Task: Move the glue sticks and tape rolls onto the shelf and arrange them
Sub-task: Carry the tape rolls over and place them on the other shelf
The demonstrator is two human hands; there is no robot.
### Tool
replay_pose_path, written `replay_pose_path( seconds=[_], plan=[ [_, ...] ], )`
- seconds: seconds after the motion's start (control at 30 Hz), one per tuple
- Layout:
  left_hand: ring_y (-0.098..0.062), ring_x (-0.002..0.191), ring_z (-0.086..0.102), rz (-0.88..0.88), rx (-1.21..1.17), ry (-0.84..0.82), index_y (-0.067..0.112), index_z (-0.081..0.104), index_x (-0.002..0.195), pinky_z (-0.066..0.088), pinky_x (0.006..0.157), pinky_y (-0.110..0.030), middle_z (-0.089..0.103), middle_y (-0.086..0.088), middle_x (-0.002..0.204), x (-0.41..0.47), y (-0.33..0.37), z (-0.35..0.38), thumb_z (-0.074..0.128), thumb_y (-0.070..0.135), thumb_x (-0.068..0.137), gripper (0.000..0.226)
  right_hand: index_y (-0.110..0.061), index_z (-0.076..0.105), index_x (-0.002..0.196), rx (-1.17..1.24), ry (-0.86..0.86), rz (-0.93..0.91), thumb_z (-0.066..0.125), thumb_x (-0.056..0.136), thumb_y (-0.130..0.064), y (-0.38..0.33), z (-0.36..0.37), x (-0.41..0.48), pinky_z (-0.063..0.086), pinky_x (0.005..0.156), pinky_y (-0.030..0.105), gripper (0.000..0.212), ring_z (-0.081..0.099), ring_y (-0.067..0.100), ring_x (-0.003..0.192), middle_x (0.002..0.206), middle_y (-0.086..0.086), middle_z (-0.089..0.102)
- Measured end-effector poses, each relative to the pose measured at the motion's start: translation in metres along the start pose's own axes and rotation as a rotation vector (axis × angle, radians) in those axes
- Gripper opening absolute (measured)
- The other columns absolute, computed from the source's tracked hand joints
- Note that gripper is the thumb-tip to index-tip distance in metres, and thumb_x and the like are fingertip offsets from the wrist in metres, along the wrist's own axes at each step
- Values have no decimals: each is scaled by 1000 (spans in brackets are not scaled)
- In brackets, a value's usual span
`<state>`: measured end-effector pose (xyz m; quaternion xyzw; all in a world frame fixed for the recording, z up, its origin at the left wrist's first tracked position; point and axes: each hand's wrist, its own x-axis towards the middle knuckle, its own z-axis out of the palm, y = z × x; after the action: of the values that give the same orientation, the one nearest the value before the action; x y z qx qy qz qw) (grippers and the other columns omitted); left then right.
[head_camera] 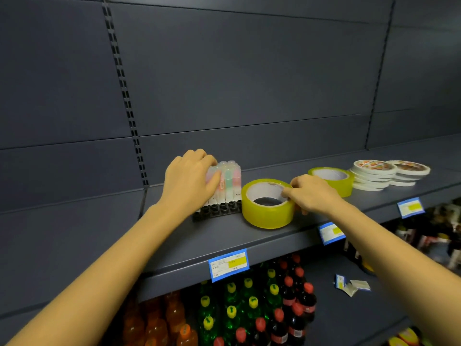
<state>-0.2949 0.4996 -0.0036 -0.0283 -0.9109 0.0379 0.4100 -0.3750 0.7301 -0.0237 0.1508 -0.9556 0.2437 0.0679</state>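
on a dark grey shelf (224, 243), a person's two bare hands tidy stock. the left hand (192, 178) curls its fingers (205, 157) over the top of a block of pastel glue sticks (228, 181), which stand upright in a black tray. just right of those fingers, touching the tray, a yellow tape roll (268, 213) lies flat. the right hand (311, 193) pinches its rim, fingertips inside the core and thumb outside. behind that hand sits a second yellow roll (334, 178), with stacked flat white discs (374, 176) beyond. the step looks like lining things up. it would help to steady the glue block, slide rather than lift the roll, and keep it back from the shelf's front lip.
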Motion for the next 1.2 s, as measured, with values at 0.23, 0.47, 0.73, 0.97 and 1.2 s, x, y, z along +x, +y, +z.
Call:
replay_pose_path(
  seconds=[0.23, 0.47, 0.73, 0.97, 1.2],
  plan=[
    [-19, 98, 53, -8, 43, -74, 19, 61, 111, 36, 77, -29, 61, 1, 106, 17, 32, 21, 41, 34, 95, 29, -7, 59, 92, -46, -2, -28, 49, 88, -29, 31, -11, 35, 50, 72, 35, 25, 66, 28, 73, 64, 10, 67],
    [-17, 94, 54, -229, 52, -105, 19, 63, 101, 38, 73, -27, 62, 4, 97, 11, 40, 22, 45, 34, 93, 24, -1, 59, 104, -235, -19, -124, 48, 91, -28, 47, -2, 77, 47, 84, 38, 31, 59, 36, 103, 107, 21, 65],
    [-18, 94, 56, -420, 171, -140, 18, 64, 101, 40, 71, -28, 64, 3, 98, -35, 29, -1, 49, 30, 91, 22, -15, 55, 111, -242, 336, -543, 46, 93, -40, 11, -9, 65, 33, 67, 32, 32, 59, 34, 99, 113, 5, 58],
    [-17, 95, 57, -593, 320, -189, 19, 63, 103, 44, 75, -31, 65, 4, 102, -101, -11, -61, 50, 37, 91, 26, -25, 57, 109, -35, 63, -1045, 48, 90, -39, -103, 45, 21, 45, 88, 37, 26, 56, 25, 107, 113, -3, 61],
    [-16, 96, 58, -776, 444, -186, 20, 63, 102, 43, 74, -30, 65, 4, 103, -187, -70, -145, 52, 41, 89, 27, -24, 49, 123, -31, -71, -1263, 45, 94, -41, -212, 97, -30, 44, 82, 34, 34, 51, 19, 114, 126, -5, 54]
  ],
)
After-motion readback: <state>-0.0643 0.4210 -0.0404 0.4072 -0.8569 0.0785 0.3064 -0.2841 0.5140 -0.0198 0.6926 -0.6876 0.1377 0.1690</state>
